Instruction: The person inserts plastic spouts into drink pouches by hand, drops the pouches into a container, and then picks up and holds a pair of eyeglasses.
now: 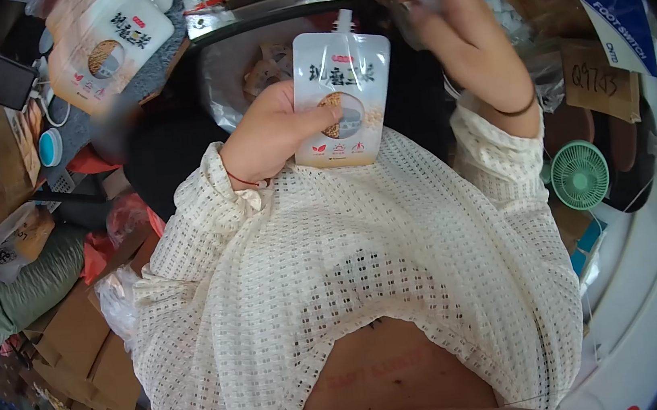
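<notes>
A white spouted pouch (351,133) with dark lettering and a grain picture stands upright before my chest. My left hand (272,134) grips its left side, thumb across the front. The pouch's spout (343,22) points up and shows bare, ridged plastic with no cap on it. Up and to the right, apart from the pouch, is my right hand (457,20), its fingers curled. Something small and pale shows between those fingers, too blurred to name. A second pouch (112,47) of the same print lies at the upper left.
A plastic-lined bin (225,79) with packets inside sits behind the held pouch. At left are a dark phone-like device (4,76) and a teal round lid (50,147). A green fan (580,175), a marked carton (599,77) and a blue-white box (605,3) are at right.
</notes>
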### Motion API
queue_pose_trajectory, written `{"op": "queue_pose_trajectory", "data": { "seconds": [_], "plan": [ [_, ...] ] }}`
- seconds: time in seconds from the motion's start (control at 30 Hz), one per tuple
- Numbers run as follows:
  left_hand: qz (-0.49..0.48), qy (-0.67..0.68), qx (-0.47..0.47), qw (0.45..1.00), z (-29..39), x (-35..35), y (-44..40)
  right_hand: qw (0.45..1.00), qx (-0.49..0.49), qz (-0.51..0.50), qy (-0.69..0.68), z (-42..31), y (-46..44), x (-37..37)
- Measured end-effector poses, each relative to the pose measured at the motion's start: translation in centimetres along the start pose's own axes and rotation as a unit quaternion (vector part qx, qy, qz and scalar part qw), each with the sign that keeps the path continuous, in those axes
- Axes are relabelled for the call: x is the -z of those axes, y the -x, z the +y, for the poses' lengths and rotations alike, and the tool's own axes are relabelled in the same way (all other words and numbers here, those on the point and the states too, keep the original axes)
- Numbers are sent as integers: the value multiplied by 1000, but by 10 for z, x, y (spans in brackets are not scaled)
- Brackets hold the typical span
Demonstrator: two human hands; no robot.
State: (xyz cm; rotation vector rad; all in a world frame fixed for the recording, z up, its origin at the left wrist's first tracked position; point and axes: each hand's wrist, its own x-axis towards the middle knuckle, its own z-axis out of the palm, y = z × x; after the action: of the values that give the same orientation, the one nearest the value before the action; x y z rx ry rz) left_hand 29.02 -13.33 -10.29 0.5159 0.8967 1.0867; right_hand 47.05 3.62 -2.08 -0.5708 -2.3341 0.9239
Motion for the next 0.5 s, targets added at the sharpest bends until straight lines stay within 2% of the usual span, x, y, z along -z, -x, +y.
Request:
{"op": "queue_pose_trajectory", "data": {
  "seconds": [0.03, 0.13, 0.17, 0.27, 0.3, 0.33, 0.37, 0.4, 0.47, 0.5],
  "plan": [
    [14, 3, -15, 1000, 1, 8, -2, 1000, -9, -12, 28, 0, -1, 7],
    [43, 12, -54, 998, 14, 29, -10, 991, -114, -30, -68, -3, 7, 6],
    [31, 15, -70, 997, 24, 33, -15, 993, -86, 0, -79, 2, 6, -4],
    [32, 28, -76, 996, 49, 47, -28, 997, -12, -57, -58, 11, 7, -25],
    [34, 25, -77, 996, 55, 50, -32, 993, -46, -102, -33, -4, 6, -24],
    [34, 23, -78, 996, 60, 51, -33, 990, -2, -138, -13, -5, 3, -25],
    [45, 29, -86, 995, 61, 48, -31, 993, 36, -107, -24, -1, 3, -32],
    [89, -23, -123, 988, 59, 50, -30, 994, 73, -75, -35, 2, 4, -40],
    [175, -126, -193, 957, 50, 55, -27, 997, -8, -47, -58, -3, 9, -41],
    [314, -374, -206, 848, 56, 60, -7, 996, -49, -34, -69, -5, 10, -39]
  ]
}}
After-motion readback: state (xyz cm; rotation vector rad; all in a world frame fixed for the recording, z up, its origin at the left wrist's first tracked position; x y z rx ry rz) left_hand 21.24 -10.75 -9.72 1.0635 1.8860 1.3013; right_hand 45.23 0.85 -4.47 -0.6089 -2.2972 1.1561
